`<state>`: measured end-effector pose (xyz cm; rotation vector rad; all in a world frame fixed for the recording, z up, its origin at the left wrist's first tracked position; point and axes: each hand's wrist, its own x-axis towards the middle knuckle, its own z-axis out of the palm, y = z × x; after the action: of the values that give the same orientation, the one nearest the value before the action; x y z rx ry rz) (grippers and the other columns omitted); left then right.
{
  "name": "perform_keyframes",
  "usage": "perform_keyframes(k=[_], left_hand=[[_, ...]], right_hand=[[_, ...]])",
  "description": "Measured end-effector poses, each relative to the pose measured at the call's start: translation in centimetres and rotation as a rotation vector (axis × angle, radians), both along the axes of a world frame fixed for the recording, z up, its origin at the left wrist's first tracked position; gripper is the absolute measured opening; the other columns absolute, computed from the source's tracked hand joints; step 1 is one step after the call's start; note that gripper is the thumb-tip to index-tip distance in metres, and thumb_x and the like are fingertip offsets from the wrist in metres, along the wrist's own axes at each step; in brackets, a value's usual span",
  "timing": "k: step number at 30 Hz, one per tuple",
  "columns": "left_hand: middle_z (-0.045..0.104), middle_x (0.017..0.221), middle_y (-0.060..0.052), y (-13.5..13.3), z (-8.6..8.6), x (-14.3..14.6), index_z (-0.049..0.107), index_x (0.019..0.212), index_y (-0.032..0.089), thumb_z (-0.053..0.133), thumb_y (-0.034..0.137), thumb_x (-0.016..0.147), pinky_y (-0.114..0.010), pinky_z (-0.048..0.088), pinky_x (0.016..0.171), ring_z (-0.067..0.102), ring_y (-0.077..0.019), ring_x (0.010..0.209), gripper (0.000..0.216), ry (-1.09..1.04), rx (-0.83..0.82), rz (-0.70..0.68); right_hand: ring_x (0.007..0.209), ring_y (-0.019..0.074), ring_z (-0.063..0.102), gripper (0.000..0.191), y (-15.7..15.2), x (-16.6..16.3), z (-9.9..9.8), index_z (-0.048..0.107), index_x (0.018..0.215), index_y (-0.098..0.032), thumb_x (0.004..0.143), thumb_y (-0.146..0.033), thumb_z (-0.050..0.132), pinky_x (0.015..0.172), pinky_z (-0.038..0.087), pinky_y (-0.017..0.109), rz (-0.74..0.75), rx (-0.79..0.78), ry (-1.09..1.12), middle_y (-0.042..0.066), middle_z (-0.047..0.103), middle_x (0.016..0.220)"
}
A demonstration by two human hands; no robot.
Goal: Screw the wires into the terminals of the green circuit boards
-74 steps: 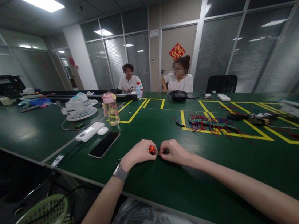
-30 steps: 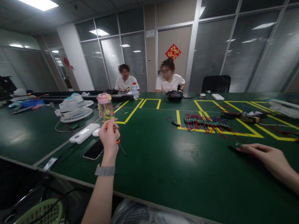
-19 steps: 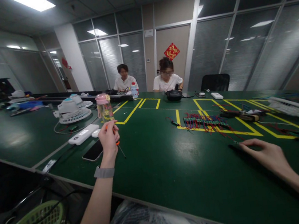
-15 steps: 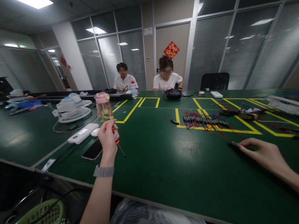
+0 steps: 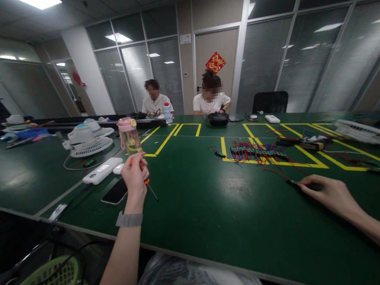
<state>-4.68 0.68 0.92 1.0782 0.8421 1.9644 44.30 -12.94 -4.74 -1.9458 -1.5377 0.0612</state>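
Left hand (image 5: 135, 174): I grip an orange-handled screwdriver (image 5: 147, 182).
Right hand (image 5: 330, 193): I pinch one small board (image 5: 291, 182).
Wired boards (image 5: 257, 151): many rowed together, mine not among them.

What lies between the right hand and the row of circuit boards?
Between the right hand, pinching a circuit board, and the row of circuit boards, the head view shows yellow tape and red wires.

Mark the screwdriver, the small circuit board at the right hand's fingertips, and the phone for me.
Screwdriver (image 5: 147, 182): head view, orange end of the handle.
Small circuit board (image 5: 292, 182): head view, middle of its body.
Phone (image 5: 114, 191): head view, dark screen.
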Motion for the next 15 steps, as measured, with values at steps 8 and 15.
perform_keyframes(k=[8,15], left_hand=[[0.049,0.054,0.006,-0.02,-0.01,-0.02,0.060,0.077,0.014,0.059,0.025,0.072,-0.015,0.016,0.029,0.028,-0.0004,0.028,0.012,-0.011,0.002,-0.007],[0.049,0.053,0.007,-0.21,0.21,0.09,0.060,0.077,0.014,0.058,0.025,0.072,-0.015,0.016,0.028,0.028,-0.0003,0.028,0.012,-0.010,-0.008,0.004]], right_hand=[[0.085,0.0296,0.065,0.012,-0.10,0.15,-0.30,0.067,0.075,-0.023,0.068,-0.033,0.064,0.075,0.046,0.035,0.008,0.022,-0.038,0.010,0.070,0.087],[0.083,0.0289,0.065,0.018,0.10,0.27,-0.46,0.066,0.073,-0.021,0.068,-0.038,0.062,0.073,0.046,0.034,0.027,0.016,-0.082,0.011,0.070,0.087]])
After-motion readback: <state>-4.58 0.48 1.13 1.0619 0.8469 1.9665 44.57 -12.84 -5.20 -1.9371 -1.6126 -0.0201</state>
